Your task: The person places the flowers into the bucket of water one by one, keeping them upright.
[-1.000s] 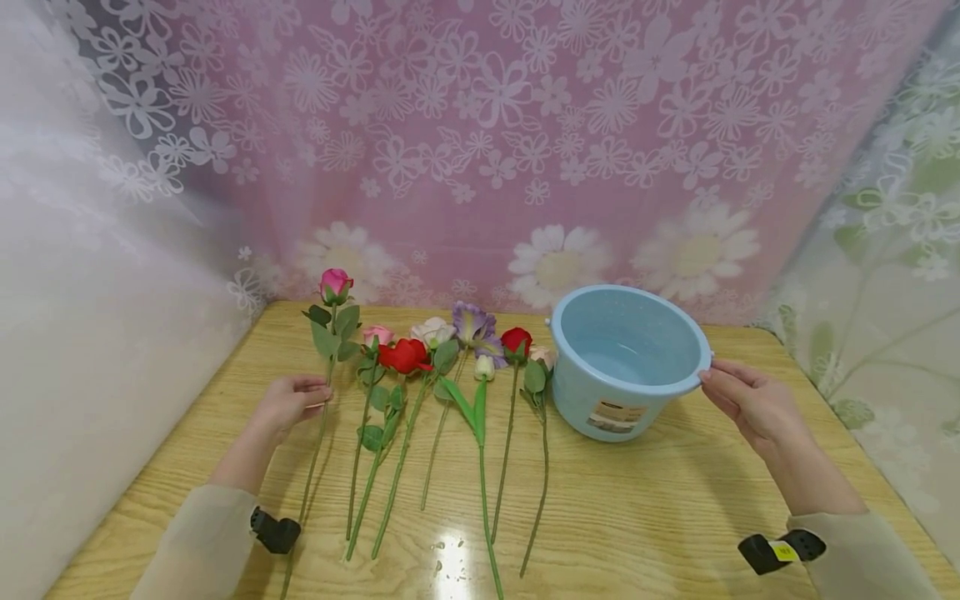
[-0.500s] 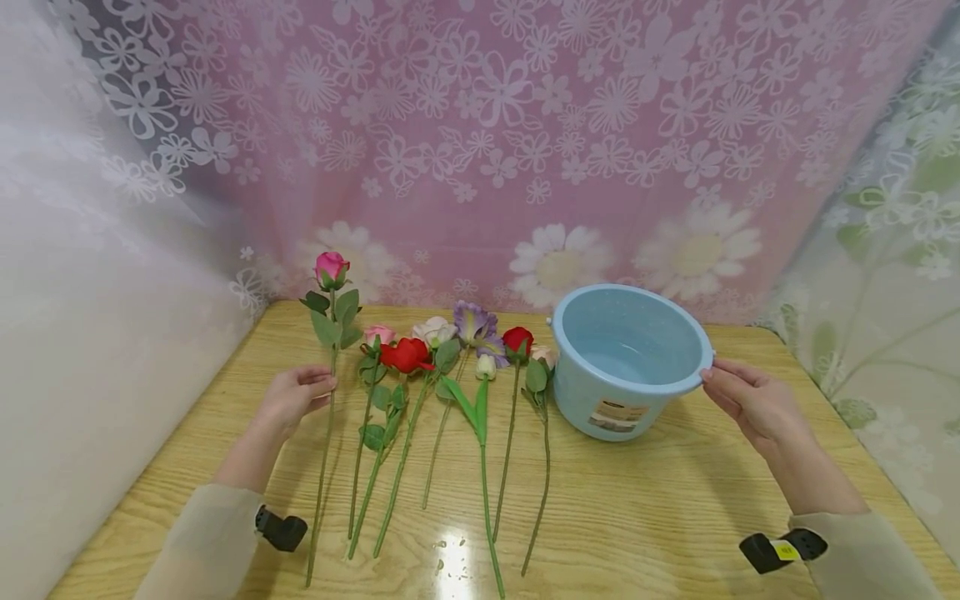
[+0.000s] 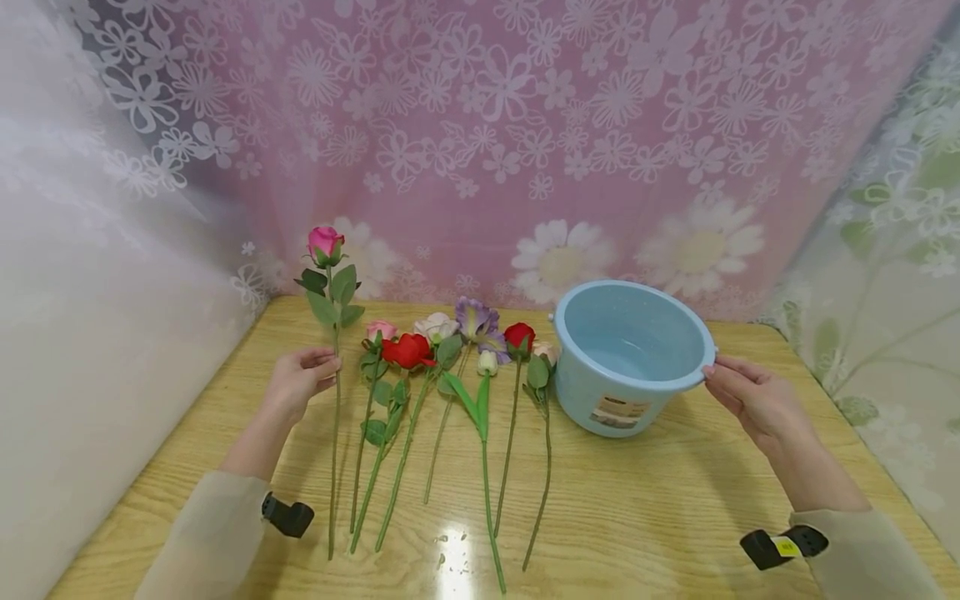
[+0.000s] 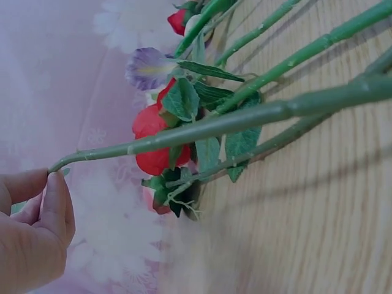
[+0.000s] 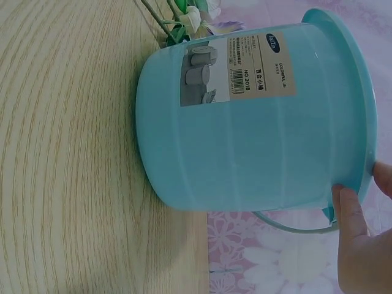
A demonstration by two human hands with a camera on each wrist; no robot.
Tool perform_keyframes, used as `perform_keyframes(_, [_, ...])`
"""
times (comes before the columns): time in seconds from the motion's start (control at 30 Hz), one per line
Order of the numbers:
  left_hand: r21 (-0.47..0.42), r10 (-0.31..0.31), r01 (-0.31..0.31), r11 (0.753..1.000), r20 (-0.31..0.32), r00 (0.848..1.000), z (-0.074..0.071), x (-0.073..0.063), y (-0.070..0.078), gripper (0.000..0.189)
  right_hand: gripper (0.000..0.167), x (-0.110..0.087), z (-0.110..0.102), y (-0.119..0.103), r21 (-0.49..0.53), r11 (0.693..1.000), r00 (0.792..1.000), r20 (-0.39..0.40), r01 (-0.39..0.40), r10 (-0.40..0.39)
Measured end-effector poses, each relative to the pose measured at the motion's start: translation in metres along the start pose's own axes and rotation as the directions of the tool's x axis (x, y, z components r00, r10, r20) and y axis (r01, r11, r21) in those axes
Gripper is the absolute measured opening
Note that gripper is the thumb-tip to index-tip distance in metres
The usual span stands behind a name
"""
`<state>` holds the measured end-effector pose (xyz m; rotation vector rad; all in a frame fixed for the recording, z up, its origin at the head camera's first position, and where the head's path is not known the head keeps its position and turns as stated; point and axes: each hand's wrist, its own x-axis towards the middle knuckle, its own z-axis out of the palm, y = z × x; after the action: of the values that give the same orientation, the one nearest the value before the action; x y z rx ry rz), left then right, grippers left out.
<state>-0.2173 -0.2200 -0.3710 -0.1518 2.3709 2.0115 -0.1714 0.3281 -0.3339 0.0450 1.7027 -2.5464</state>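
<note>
We have the deep-pink rose [image 3: 326,245] near the left end of the worktop [image 3: 622,517], its stem pinched between the thumb and fingers of our left grip [image 3: 298,382], a little below the leaves. Its bloom shows against the pink backdrop [image 3: 450,125]; whether the lower tip of the stem touches the wood, we cannot tell. Just to its right we have a row of flowers lying with their stems toward us: a light-pink rose [image 3: 380,331], a ruffled red flower [image 3: 407,352], a white bloom [image 3: 436,327], a purple iris [image 3: 474,321], a white tulip [image 3: 487,363] with long bright-green leaves, a red rose [image 3: 520,337] and a pale peach flower [image 3: 546,353]. Right beside that last one stands the blue bucket [image 3: 600,387], upright, with a printed label [image 3: 618,411] on its front wall. Our right grip [image 3: 757,404] pinches the bucket's rim at its right side, thumb against fingers. Nearer to us, small marks sit in a patch of glare [image 3: 454,575]. On both wrists, over pale sleeves, we wear black devices
</note>
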Motion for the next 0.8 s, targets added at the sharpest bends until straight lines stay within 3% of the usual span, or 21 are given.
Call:
perform_keyframes(0.33, [-0.028, 0.072, -0.072, 0.997, 0.003, 0.997, 0.008, 0.001, 0.020, 0.040, 0.019, 0.001, 0.001, -0.003, -0.011, 1.000, 1.000, -0.008, 0.002, -0.002])
perform_keyframes(0.6, [-0.054, 0.060, -0.061, 0.997, -0.011, 0.998, 0.015, 0.001, 0.030, 0.041, 0.019, 0.001, 0.000, -0.002, 0.004, 1.000, 1.000, -0.002, 0.002, -0.002])
perform_keyframes(0.8, [-0.096, 0.086, -0.087, 0.992, -0.011, 0.996, 0.024, 0.000, 0.036, 0.040, 0.018, 0.001, -0.001, 0.001, 0.009, 1.000, 1.000, -0.009, -0.005, 0.005])
